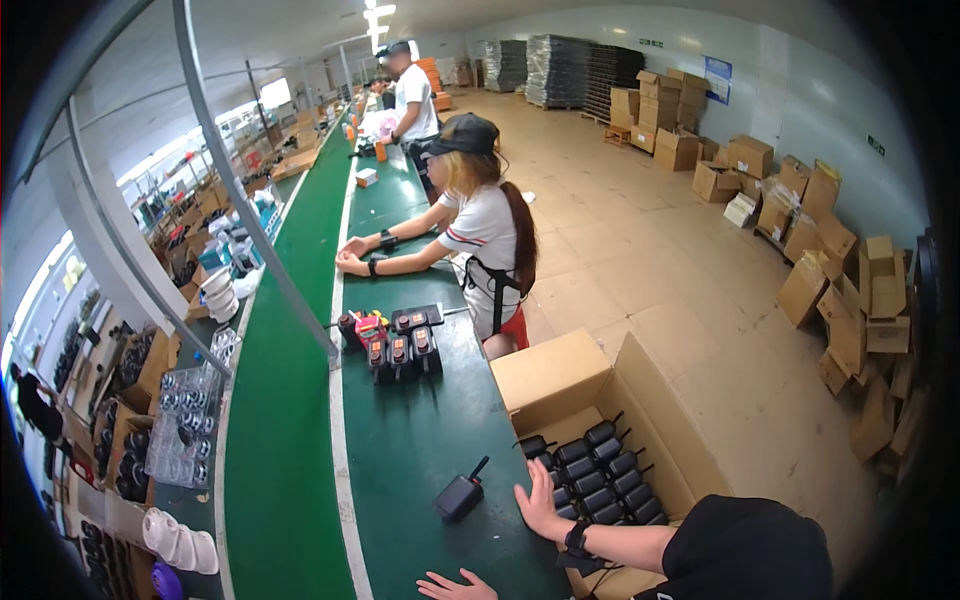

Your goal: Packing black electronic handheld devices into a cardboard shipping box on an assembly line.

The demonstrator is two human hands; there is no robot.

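Observation:
My right hand [541,503] is at the bench's right edge beside an open cardboard box, fingers stretched out and nothing seen in them. A dark band circles that wrist. My left hand [455,586] shows at the lower edge, fingers spread over the green bench, and looks bare of any object. Between and ahead of them lies a black boxy device with a stubby antenna [459,497], touched by neither hand. Inside the cardboard box [665,430] several similar black devices [594,475] lie in rows, partly hidden behind my right hand and arm.
Farther up the bench stand several black devices with orange marks [399,350] beside a red and yellow item [370,327]. A green conveyor belt [280,420] runs along the left. A co-worker [485,215] stands ahead at the bench. Empty cartons [840,300] line the right wall.

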